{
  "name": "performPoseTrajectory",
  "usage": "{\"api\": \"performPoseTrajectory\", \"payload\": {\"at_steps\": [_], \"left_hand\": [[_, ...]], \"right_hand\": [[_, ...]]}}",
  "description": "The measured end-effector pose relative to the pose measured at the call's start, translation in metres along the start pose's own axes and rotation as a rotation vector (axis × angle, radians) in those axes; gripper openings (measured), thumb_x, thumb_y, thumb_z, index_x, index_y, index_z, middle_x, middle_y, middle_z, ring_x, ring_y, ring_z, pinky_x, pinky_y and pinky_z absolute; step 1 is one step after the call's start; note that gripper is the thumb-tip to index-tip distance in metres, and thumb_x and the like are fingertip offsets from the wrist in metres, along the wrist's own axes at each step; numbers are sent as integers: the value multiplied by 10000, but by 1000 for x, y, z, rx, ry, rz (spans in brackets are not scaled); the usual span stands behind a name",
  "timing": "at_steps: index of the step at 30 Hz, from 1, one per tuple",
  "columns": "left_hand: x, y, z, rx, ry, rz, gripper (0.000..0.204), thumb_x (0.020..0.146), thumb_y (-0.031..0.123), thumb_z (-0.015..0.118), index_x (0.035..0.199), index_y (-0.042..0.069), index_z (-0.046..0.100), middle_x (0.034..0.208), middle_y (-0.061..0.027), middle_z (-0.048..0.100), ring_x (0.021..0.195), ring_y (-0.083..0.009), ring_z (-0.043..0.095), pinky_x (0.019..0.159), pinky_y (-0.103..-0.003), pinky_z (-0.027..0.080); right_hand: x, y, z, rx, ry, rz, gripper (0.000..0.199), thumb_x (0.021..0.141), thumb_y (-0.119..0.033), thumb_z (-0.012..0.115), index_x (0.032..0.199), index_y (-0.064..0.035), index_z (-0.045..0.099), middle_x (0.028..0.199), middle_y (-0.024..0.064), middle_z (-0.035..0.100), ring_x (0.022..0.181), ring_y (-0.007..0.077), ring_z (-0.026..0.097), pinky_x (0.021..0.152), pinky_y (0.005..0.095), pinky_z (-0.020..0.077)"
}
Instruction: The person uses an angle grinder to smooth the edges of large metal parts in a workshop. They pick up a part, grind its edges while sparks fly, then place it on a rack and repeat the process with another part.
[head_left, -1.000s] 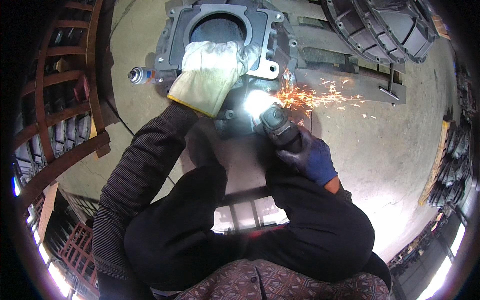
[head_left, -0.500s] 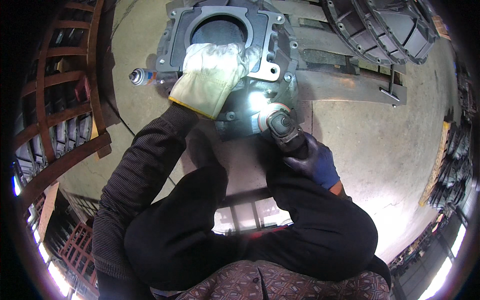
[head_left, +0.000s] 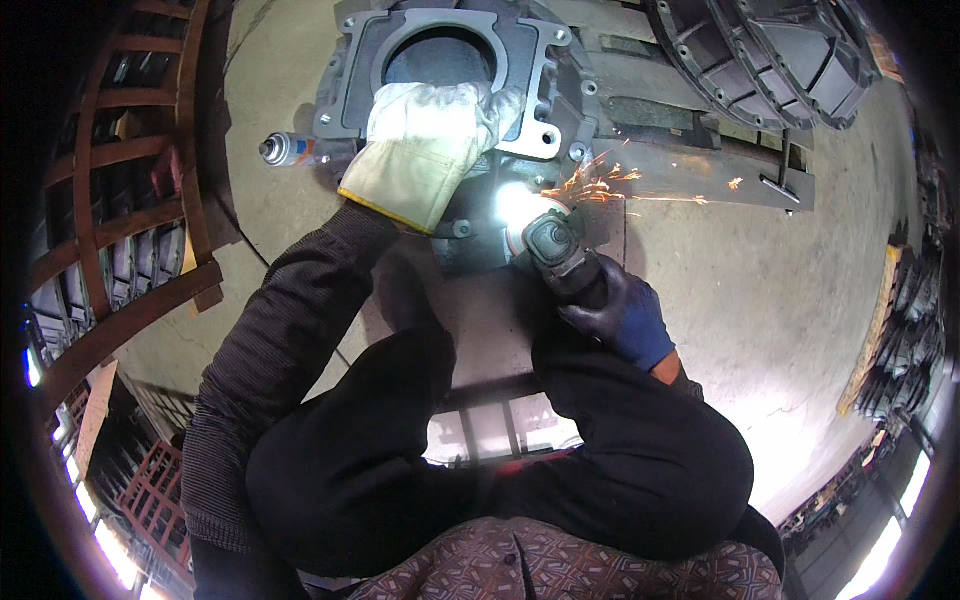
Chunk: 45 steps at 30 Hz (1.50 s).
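Note:
A large grey metal casting [head_left: 541,145] with a round opening lies in front of me at the top of the view. My left hand [head_left: 425,140], in a pale leather work glove, grips its near rim, the fingertips bent over into the opening and out of sight. In a dark blue coated glove, my right hand [head_left: 622,312] is wrapped round the body of an angle grinder [head_left: 560,250]. The grinder's disc meets the near right part of the casting, where a bright light glares. Orange sparks [head_left: 597,187] fly off to the right.
A spray can [head_left: 287,150] lies on the floor left of the casting. Wooden boards [head_left: 690,172] extend to the right, with more ribbed castings [head_left: 765,60] above them. Brown slatted racks [head_left: 130,150] holding metal parts line the left. Further parts [head_left: 905,330] stand at the far right.
Sparks now spray from the disc, where none showed before. The grinder and my right hand have shifted slightly left and up. My left hand keeps its place on the casting.

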<state>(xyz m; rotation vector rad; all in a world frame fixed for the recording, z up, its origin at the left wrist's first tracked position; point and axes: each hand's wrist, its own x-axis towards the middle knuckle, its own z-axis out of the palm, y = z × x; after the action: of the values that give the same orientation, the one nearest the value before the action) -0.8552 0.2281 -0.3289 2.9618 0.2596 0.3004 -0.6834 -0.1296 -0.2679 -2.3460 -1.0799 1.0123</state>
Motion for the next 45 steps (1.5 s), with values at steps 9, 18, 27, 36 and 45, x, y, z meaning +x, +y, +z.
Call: {"api": "performPoseTrajectory", "payload": {"at_steps": [9,18,27,36,45], "left_hand": [[3,0,1,-8,-9,-8,554,1074,393,563,1561,130,535,1531,-180,569,1389,-371,545,1194,-483,419],[3,0,5,-12,-14,-11,560,1078,403,559,1566,130,527,1537,-178,565,1398,-368,539,1201,-480,412],[3,-1,6,-13,-24,-12,566,1083,414,555,1571,131,520,1544,-176,560,1406,-365,533,1208,-477,405],[8,1,2,-9,-52,-24,572,1088,425,551,1577,131,513,1550,-173,555,1415,-362,527,1216,-474,398],[20,11,-20,-8,-173,-79,578,1092,435,547,1582,131,506,1556,-171,551,1423,-359,521,1223,-471,392]], "right_hand": [[-18,5,-7,166,19,82,796,782,-443,927,1429,-79,642,1209,205,779,1128,396,759,963,475,607],[-14,-9,-10,272,6,91,801,753,-413,951,1420,-86,650,1211,201,778,1140,399,752,966,480,602],[0,-10,-9,103,-53,61,768,821,-394,882,1472,-88,614,1185,218,786,1105,403,768,960,477,618],[-14,-6,-9,217,20,104,795,754,-428,943,1423,-111,655,1219,193,779,1133,401,750,955,484,603],[-6,-9,-14,121,-7,65,720,820,-415,876,1431,-108,651,1166,206,790,1123,387,766,953,454,618]]}}
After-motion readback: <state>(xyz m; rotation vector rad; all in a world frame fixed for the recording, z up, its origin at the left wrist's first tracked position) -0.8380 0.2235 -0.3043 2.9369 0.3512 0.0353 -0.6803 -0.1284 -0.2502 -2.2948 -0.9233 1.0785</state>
